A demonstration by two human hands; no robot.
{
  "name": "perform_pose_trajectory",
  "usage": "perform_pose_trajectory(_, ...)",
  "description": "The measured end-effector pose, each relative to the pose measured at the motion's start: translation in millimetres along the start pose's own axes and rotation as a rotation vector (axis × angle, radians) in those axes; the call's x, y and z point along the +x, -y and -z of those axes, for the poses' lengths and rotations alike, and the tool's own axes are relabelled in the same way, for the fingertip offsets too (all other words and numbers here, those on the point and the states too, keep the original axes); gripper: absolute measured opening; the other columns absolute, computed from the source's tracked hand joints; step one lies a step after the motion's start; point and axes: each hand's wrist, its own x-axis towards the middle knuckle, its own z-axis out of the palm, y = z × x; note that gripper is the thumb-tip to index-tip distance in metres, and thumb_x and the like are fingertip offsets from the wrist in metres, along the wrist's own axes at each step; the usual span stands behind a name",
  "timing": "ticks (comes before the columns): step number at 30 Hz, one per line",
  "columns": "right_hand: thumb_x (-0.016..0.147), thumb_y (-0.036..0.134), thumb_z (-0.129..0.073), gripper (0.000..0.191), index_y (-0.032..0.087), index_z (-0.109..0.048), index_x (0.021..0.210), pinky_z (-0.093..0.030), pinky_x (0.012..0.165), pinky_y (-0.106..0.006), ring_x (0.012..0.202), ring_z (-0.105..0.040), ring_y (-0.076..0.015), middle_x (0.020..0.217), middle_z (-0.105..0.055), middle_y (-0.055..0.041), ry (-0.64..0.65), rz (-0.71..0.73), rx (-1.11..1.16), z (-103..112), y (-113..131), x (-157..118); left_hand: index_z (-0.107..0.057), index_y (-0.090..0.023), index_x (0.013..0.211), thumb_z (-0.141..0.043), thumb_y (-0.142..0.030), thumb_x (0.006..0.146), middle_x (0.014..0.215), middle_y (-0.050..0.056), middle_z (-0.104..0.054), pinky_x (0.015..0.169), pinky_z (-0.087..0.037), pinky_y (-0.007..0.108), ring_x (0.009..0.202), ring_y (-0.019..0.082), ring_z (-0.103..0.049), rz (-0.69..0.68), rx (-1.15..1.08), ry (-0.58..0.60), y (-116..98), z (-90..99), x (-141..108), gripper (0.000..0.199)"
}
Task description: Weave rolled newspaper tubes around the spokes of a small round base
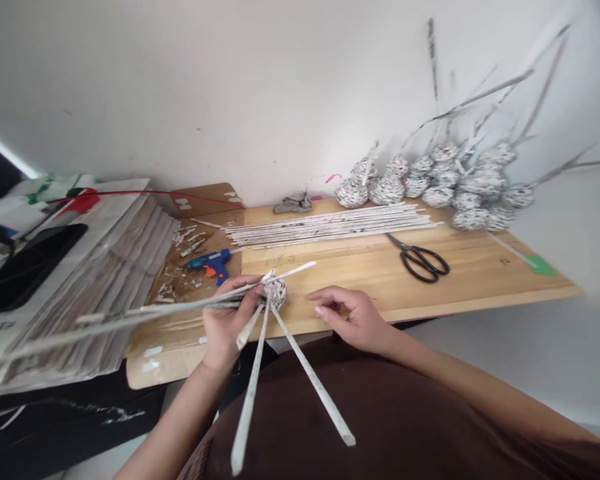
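Note:
My left hand [230,313] is closed around a small woven newspaper ball [276,292], thumb pressed near its top. Several rolled paper tubes [307,370] stick out from the ball, some toward me and some far to the left, where their ends blur. To the right of the ball, my right hand [353,317] hovers over the board's front edge, fingers loosely curled with a gap between thumb and forefinger. Nothing shows in it, and it is apart from the ball.
A wooden board [480,273] bears black-handled scissors [420,260], a row of paper tubes [330,225] and a blue glue gun [215,263]. Several woven balls [480,180] with protruding tubes pile up at back right. Stacked newspapers [120,267] and a black phone-like slab [35,267] lie left.

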Motion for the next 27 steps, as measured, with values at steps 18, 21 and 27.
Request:
perform_pose_trajectory(18, 0.092, 0.039, -0.061, 0.026, 0.019, -0.071, 0.106, -0.046, 0.053, -0.026, 0.060, -0.057, -0.0128, 0.086, -0.072, -0.0055, 0.083, -0.190, -0.089, -3, -9, 17, -0.074, -0.017, 0.089, -0.087, -0.025, 0.064, 0.073, -0.001, -0.070, 0.051, -0.048, 0.021, 0.056, 0.010, -0.061, 0.223, -0.451, -0.100, 5, 0.0, 29, 0.030)
perform_pose_trajectory(21, 0.082, 0.045, -0.075, 0.060, 0.021, -0.056, 0.134, -0.055, 0.065, -0.030, 0.080, -0.067, -0.0176, 0.120, -0.067, -0.0123, 0.101, -0.159, -0.021, -11, -1, 32, -0.075, -0.018, 0.088, -0.087, -0.024, 0.066, 0.076, 0.000, -0.072, 0.056, -0.052, 0.022, 0.058, 0.011, -0.063, 0.189, -0.423, -0.082, 5, -6.9, 23, 0.026)
perform_pose_trajectory(27, 0.065, 0.040, -0.091, 0.074, 0.025, -0.060, 0.130, -0.049, 0.102, -0.041, 0.118, -0.063, -0.0272, 0.129, -0.067, -0.0071, 0.253, 0.147, -0.103, -31, 17, 68, -0.076, -0.017, 0.088, -0.085, -0.023, 0.068, 0.084, 0.004, -0.077, 0.075, -0.059, 0.030, 0.076, 0.018, -0.071, 0.242, -0.406, 0.053, 0, -10.3, 10, 0.022)
